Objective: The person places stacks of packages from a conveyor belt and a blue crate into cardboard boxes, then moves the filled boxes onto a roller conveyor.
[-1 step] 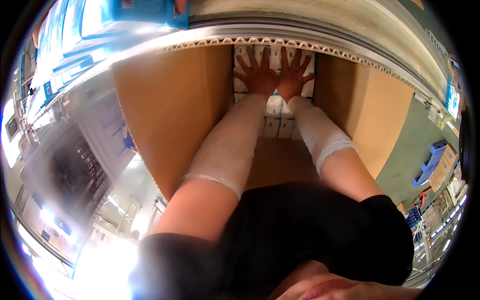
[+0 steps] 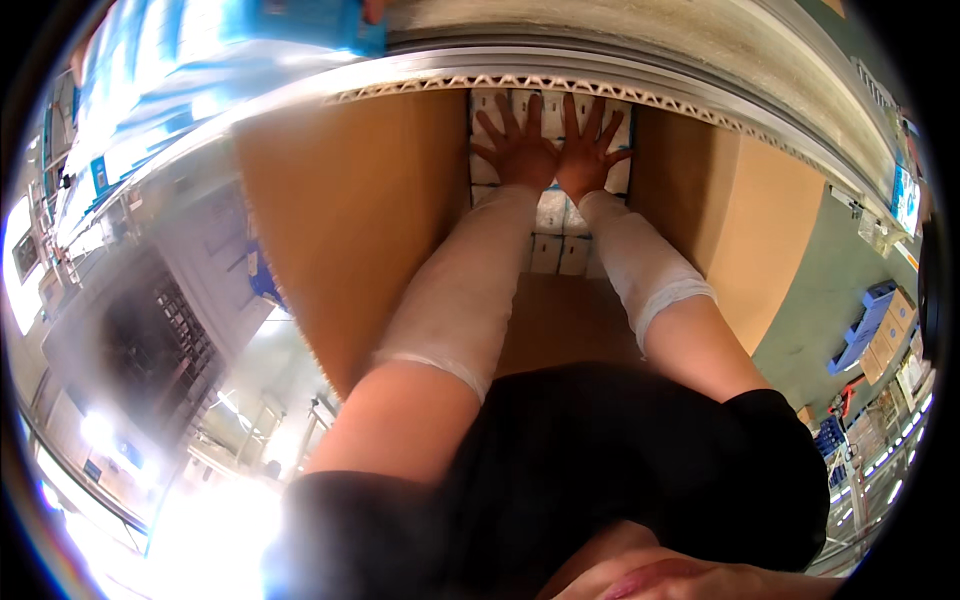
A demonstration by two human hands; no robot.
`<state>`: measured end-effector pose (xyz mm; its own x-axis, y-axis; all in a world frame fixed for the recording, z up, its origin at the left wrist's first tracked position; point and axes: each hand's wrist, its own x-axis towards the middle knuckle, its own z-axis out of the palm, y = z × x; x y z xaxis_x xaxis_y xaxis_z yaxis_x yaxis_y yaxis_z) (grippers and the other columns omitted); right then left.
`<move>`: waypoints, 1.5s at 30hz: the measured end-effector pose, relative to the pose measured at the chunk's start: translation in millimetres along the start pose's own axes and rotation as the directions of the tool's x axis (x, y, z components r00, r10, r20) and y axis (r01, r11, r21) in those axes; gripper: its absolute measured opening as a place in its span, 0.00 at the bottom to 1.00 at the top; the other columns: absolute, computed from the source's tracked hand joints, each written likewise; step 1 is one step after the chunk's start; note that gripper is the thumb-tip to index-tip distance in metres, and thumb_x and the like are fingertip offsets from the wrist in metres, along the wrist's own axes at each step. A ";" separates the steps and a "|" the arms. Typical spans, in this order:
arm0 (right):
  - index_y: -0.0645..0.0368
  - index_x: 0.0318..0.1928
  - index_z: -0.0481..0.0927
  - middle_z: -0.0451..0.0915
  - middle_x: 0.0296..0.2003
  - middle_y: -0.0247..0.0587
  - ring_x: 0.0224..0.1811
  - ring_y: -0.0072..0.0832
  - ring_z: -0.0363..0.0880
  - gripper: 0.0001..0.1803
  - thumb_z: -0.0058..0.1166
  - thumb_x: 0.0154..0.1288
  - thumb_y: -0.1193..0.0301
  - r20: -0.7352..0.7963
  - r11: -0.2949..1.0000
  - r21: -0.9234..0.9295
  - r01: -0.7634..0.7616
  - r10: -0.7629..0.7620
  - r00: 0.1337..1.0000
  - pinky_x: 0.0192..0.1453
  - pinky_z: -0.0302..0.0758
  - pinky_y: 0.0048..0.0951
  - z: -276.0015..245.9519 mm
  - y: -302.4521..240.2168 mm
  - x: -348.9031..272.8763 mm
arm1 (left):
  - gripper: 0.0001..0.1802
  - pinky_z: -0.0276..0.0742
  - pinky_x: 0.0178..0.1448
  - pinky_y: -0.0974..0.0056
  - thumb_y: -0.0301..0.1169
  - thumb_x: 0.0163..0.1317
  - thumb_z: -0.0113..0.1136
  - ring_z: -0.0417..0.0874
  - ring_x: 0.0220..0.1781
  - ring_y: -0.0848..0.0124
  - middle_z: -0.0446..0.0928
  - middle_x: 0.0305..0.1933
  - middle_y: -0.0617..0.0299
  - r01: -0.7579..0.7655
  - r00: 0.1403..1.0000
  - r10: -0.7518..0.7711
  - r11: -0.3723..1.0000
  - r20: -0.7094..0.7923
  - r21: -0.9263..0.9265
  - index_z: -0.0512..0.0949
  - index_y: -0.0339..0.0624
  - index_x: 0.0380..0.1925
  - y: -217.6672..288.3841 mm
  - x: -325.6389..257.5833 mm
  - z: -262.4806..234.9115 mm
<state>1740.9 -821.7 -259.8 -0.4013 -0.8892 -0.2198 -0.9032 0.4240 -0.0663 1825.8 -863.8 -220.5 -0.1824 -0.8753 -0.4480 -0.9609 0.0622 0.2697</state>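
Both arms, in white sleeve covers, reach down into a deep brown cardboard box (image 2: 340, 220). At its bottom, several small white packages (image 2: 548, 248) stand in rows. My left hand (image 2: 523, 155) lies flat on them, fingers spread. Close beside it, thumbs almost meeting, my right hand (image 2: 588, 155) presses flat on the same packages, its fingers also apart. Neither hand grips anything. The hands and wrists hide part of the rows beneath.
A metal rail and ledge (image 2: 620, 30) run along the box's far edge. Blue-and-white packs (image 2: 230, 60) sit at the upper left, with another person's fingertip (image 2: 373, 11) touching them. Cartons on a blue pallet (image 2: 868, 330) stand on the green floor to the right.
My hands keep their place on the white packages. The blue-and-white packs at the upper left have shifted slightly right and are more blurred.
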 end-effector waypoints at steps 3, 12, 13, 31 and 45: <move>0.33 0.72 0.48 0.34 0.73 0.42 0.73 0.58 0.32 0.45 0.48 0.58 0.38 0.344 0.963 0.170 -0.210 0.142 0.928 0.55 0.48 0.83 -30.3 -11.5 16.5 | 0.39 0.43 0.66 0.28 0.44 0.57 0.53 0.40 0.75 0.44 0.48 0.74 0.53 -0.219 0.925 0.257 0.962 0.281 -0.161 0.55 0.58 0.69 40.3 -19.9 -79.5; 0.57 0.60 0.68 0.75 0.54 0.51 0.53 0.48 0.75 0.28 0.54 0.61 0.61 -0.026 0.727 0.602 0.330 -0.395 0.918 0.54 0.74 0.40 -138.4 -23.3 -25.2 | 0.51 0.45 0.70 0.34 0.42 0.55 0.64 0.42 0.77 0.52 0.44 0.74 0.43 -0.056 0.990 0.048 0.997 -0.129 -0.055 0.43 0.40 0.71 -62.1 -156.5 -177.6; 0.57 0.59 0.70 0.76 0.52 0.50 0.52 0.47 0.76 0.26 0.55 0.61 0.63 -0.097 0.666 0.625 0.408 -0.452 0.887 0.53 0.74 0.40 -158.0 -30.9 -37.5 | 0.50 0.47 0.74 0.50 0.44 0.59 0.61 0.44 0.77 0.54 0.44 0.74 0.43 -0.278 0.956 0.155 0.759 -0.251 -0.589 0.40 0.39 0.71 -96.0 -148.0 -134.7; 0.61 0.59 0.68 0.79 0.49 0.50 0.36 0.37 0.81 0.29 0.56 0.61 0.60 -0.230 0.814 0.343 0.468 -0.410 0.882 0.42 0.76 0.26 -371.5 -232.9 63.1 | 0.31 0.73 0.57 0.55 0.38 0.53 0.55 0.77 0.53 0.46 0.76 0.49 0.37 -0.066 0.899 0.015 0.993 -0.438 -0.101 0.68 0.26 0.53 -306.4 97.5 -415.1; 0.62 0.57 0.59 0.76 0.46 0.42 0.47 0.30 0.75 0.30 0.55 0.65 0.56 0.166 0.632 0.775 -0.005 -0.196 0.966 0.44 0.76 0.35 -278.3 -321.6 83.5 | 0.31 0.69 0.56 0.59 0.52 0.53 0.62 0.72 0.52 0.54 0.74 0.48 0.47 0.104 0.709 -0.087 0.994 -0.700 -0.018 0.76 0.30 0.39 -326.2 71.9 -444.7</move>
<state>1955.5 -1080.2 14.1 -0.1851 -0.9139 -0.3614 -0.4507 0.4057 -0.7951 2218.8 -1160.4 38.4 0.0997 -0.9618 0.2551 -0.9707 -0.0376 0.2375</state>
